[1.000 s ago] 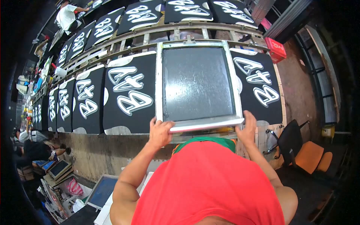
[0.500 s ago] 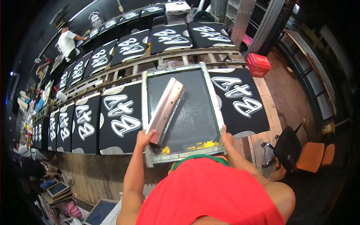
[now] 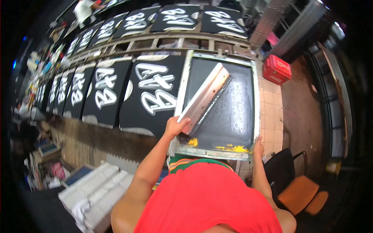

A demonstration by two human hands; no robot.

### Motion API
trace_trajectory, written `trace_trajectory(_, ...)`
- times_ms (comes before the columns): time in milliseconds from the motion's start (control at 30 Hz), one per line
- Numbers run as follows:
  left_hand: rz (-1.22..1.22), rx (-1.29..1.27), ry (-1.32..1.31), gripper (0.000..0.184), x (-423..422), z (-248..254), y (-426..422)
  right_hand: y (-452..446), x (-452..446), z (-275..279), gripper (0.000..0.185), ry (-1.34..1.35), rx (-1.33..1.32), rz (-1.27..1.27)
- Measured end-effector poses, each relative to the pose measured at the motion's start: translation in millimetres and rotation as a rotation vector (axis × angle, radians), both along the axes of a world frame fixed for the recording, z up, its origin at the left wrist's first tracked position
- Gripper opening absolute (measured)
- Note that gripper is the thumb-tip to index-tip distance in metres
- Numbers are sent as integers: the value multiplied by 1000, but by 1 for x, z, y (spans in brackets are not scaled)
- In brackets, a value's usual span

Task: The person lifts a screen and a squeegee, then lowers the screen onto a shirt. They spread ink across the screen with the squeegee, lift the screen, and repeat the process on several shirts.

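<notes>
A screen frame (image 3: 255, 105) with a dark, wet-looking mesh is in front of my red shirt. My left hand (image 3: 177, 127) is closed at its near left side and on the lower end of a metal squeegee (image 3: 206, 97), which lies slantwise across the mesh. At the near right corner, my right hand (image 3: 258, 149) grips the frame's edge, fingers partly hidden. Yellow smears (image 3: 237, 149) mark the mesh along the near side. Left of the frame lies a black shirt panel (image 3: 153, 101) with white lettering.
More lettered black panels (image 3: 105, 87) run off to the left and along a far row behind a rail (image 3: 155, 40). A red cooler (image 3: 277, 70) stands at the right. An office chair (image 3: 297, 190) is at the near right, white boxes (image 3: 95, 192) at the near left. Another person (image 3: 83, 11) is far left.
The frame has left its place between two lettered panels and now covers the row's right end. The squeegee has come to lie across the mesh, and my left hand has closed on it.
</notes>
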State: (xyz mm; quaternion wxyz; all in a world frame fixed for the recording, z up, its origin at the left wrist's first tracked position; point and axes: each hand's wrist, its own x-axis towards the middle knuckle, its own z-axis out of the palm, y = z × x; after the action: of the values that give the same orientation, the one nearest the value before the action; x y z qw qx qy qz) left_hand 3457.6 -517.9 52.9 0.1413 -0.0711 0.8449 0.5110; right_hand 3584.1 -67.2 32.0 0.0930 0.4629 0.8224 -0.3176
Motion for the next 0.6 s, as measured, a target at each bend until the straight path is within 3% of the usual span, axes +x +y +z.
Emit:
trace_trajectory(33, 48, -9, -9, 53, 4, 3, 16, 20, 0, -6, 105, 78, -32, -89)
trace_trajectory(200, 73, -120, 3, 55, 21, 18, 65, 71, 6, -2, 102, 6, -24, -4)
trace_trajectory(367, 65, -200, 38, 59, 8, 34, 83, 91, 4, -11, 96, 212, -265, -47)
trace_trajectory(500, 64, -172, 54, 60, 8, 43, 81, 82, 6, -6, 94, 188, -224, -11)
trace_trajectory(600, 87, -153, 70, 62, -2, 20, 76, 74, 0, -8, 95, 176, -201, -17)
